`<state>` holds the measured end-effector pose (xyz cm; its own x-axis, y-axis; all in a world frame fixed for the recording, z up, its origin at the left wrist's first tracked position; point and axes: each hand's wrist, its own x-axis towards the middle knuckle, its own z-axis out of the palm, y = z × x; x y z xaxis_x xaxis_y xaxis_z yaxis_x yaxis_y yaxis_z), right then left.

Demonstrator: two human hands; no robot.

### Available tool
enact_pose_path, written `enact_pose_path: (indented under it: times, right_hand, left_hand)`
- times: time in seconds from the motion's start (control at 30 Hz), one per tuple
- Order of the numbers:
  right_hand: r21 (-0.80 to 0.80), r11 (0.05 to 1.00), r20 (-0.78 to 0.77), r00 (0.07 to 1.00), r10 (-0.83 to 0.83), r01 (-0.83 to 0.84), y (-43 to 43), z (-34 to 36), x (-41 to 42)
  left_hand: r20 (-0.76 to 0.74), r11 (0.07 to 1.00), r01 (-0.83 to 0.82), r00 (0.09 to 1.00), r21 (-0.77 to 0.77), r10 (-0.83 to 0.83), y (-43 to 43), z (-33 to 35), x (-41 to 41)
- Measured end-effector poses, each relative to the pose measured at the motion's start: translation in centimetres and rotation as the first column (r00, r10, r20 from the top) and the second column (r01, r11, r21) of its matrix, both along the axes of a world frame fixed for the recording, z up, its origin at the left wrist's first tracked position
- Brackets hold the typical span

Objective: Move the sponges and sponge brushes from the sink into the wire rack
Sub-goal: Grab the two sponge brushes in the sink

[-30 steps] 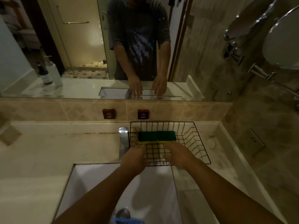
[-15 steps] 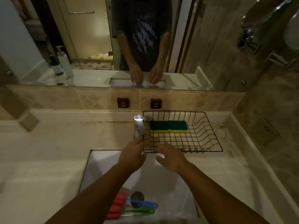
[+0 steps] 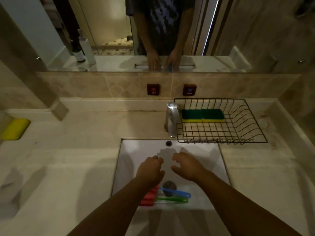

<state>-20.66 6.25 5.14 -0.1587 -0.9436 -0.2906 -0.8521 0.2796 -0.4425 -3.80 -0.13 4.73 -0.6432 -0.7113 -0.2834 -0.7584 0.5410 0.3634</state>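
Observation:
A black wire rack [image 3: 238, 140] stands on the counter behind the sink's right side. Two green-and-yellow sponges [image 3: 202, 115] lie side by side at its back left. In the white sink [image 3: 129, 150], near the drain, lie a blue-handled brush [image 3: 177, 193], a green-handled brush [image 3: 172, 200] and a red sponge head [image 3: 150, 196], partly hidden under my left forearm. My left hand [image 3: 150, 169] and my right hand [image 3: 186, 166] hover over the basin, both empty with fingers loosely curled and apart.
A chrome tap [image 3: 172, 118] rises between the sink and the rack's left edge. A yellow sponge-like block [image 3: 15, 128] lies at the counter's far left. Hot and cold buttons [image 3: 153, 89] sit on the tiled wall under a mirror. A side wall runs along the right.
Both hands have drawn back from the rack's front edge to above the sink basin. The view has tilted down, so the brushes in the sink show more fully.

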Motion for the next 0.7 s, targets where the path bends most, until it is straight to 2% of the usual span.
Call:
enact_pose_path:
  times: [0.37, 0.5, 0.7]
  right_hand:
    - [0.206, 0.978, 0.109, 0.994, 0.018, -0.04, 3.2, -4.6, 2.4]
    - [0.215, 0.974, 0.124, 0.991, 0.043, -0.069, 4.3, -6.2, 2.4]
    - [0.227, 0.973, 0.149, 0.989, 0.008, -0.042, 4.8, -8.9, 1.5]
  left_hand:
    - [0.016, 0.994, -0.041, 0.999, 0.099, 0.039, 4.0, -3.9, 3.5]
    - [-0.005, 0.989, -0.016, 1.0, 0.145, 0.016, 4.3, -4.6, 3.7]
    - [0.056, 0.983, 0.066, 0.995, 0.174, -0.077, 3.8, -5.9, 3.6]
